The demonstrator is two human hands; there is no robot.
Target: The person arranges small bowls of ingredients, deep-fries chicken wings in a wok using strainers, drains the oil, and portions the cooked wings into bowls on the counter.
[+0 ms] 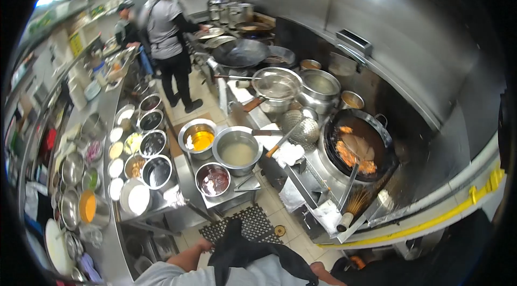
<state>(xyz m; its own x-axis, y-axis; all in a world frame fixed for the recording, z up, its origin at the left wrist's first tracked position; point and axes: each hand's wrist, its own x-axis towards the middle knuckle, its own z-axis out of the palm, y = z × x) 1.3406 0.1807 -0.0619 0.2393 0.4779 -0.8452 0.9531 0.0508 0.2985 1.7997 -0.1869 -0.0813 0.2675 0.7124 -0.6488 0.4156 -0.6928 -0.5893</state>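
My left hand point(203, 245) hangs low beside my black apron point(234, 256), above the dark perforated floor mat; its fingers are too small and blurred to make out. Of my right arm only a piece of forearm point(322, 273) shows at the bottom edge, and the hand itself is out of sight. In front of me to the right, a black wok point(381, 124) holds brown liquid and orange fried pieces point(365, 166). A ladle point(350, 181) rests in it, its handle leaning out over the near rim. A bamboo brush point(353, 209) lies on the stove's front edge.
A perforated skimmer point(302, 130) and a mesh strainer point(277, 84) lie by the stove. Pots of yellow liquid point(202, 138), cloudy liquid point(238, 152) and dark red sauce point(213, 179) stand on a low side table. Two people work farther back, one at other woks point(239, 53).
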